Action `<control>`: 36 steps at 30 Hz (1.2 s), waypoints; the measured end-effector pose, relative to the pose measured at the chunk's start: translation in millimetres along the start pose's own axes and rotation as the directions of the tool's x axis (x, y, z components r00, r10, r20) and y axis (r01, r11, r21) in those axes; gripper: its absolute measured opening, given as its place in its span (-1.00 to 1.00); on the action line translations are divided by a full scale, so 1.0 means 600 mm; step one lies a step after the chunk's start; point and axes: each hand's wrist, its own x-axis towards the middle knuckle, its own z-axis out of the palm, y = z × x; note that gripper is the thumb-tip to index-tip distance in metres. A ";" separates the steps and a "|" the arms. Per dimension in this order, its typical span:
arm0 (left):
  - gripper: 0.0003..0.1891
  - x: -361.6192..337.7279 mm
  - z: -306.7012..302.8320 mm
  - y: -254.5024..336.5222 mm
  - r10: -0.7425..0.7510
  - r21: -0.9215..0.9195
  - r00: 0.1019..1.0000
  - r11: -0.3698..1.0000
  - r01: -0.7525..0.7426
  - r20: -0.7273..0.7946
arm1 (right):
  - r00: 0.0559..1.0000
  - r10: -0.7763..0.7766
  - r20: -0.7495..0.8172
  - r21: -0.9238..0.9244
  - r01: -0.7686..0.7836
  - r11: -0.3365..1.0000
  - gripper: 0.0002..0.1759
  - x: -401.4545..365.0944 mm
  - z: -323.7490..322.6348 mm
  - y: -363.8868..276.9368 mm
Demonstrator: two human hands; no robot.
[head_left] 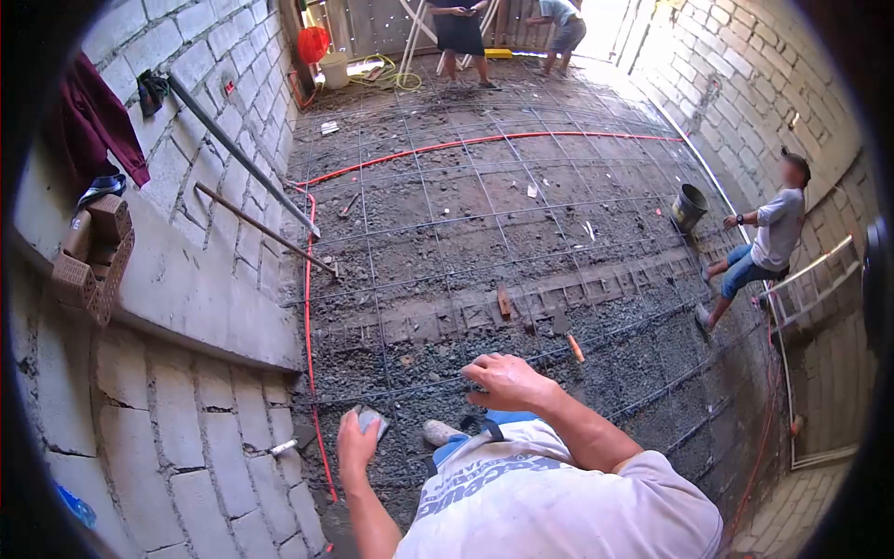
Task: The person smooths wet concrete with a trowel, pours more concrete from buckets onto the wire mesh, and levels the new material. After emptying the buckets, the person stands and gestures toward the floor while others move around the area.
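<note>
My left hand [357,445] is closed around a flat grey piece [373,421] that looks like stone or concrete, held low beside the red tubing [311,373]. To the right, my right hand [507,381] hangs over the steel rebar grid [449,270], its fingers bent and apart with nothing visible between them. Dark gravel [424,359] lies beneath both hands. Just beyond my right hand, a trowel with an orange handle [575,348] rests on the gravel. A reddish-brown block [504,304] sits a little farther ahead.
Block walls [223,438] rise on the left and right. A long pipe [233,149] and a wooden-handled tool [265,228] lean at left. A person [780,228] sits at right near a bucket [689,209]. Two more people stand at the back. Rebar crosses the ground.
</note>
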 end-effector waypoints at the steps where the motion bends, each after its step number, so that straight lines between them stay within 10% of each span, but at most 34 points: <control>1: -0.47 0.006 0.002 -0.003 0.030 0.002 0.999 1.000 -0.030 0.033 | 0.999 0.029 -0.021 0.009 -0.029 1.000 -0.54 -0.001 -0.004 -0.008; 17: -0.42 0.023 0.014 0.008 0.128 0.079 0.985 0.987 -0.138 0.117 | 0.994 0.079 -0.082 -0.002 -0.080 0.997 -0.49 -0.026 -0.028 -0.008; 36: -0.45 0.001 0.039 0.075 -0.103 0.044 0.995 0.994 0.103 -0.014 | 0.992 0.040 -0.122 -0.070 -0.049 0.996 -0.50 -0.036 -0.105 0.136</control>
